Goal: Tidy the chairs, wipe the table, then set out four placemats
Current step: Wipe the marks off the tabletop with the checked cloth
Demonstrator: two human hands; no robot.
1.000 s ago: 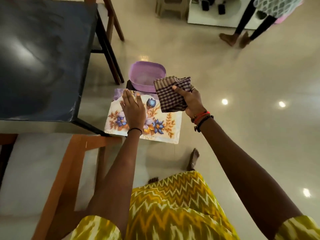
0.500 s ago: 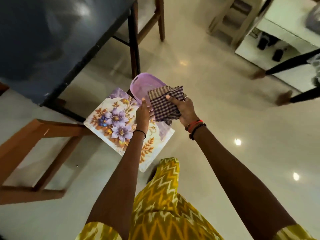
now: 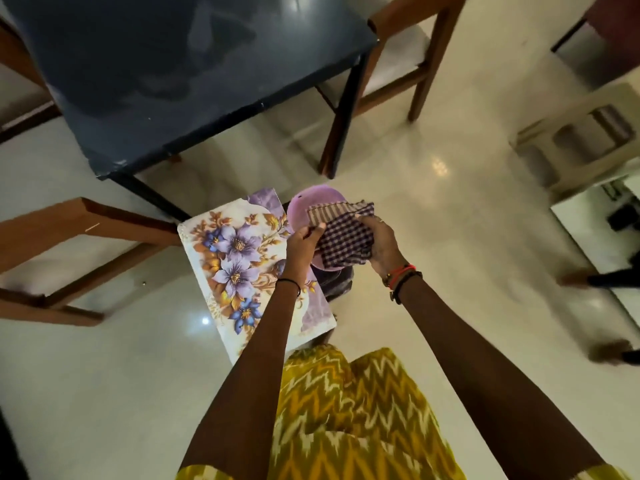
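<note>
A purple-and-white checked cloth (image 3: 343, 239) is held over a purple plastic basin (image 3: 306, 209). My right hand (image 3: 379, 244) grips the cloth's right side. My left hand (image 3: 302, 245) pinches its left edge with the fingertips. Just left of the basin lies a stack of floral placemats (image 3: 232, 261) with purple and blue flowers, and my left forearm crosses over its near end. The dark blue table (image 3: 166, 71) stands beyond them, its top bare and glossy. What the placemats and basin rest on is mostly hidden.
A wooden chair (image 3: 52, 233) stands at the left by the table's corner, another wooden chair (image 3: 408, 53) at the far right corner. A beige plastic stool (image 3: 575, 133) is at the right. Another person's feet (image 3: 575, 280) are on the glossy floor at right.
My left hand has come off the placemats and taken the cloth's left edge. My head has turned, so the table and chairs have swung across the view.
</note>
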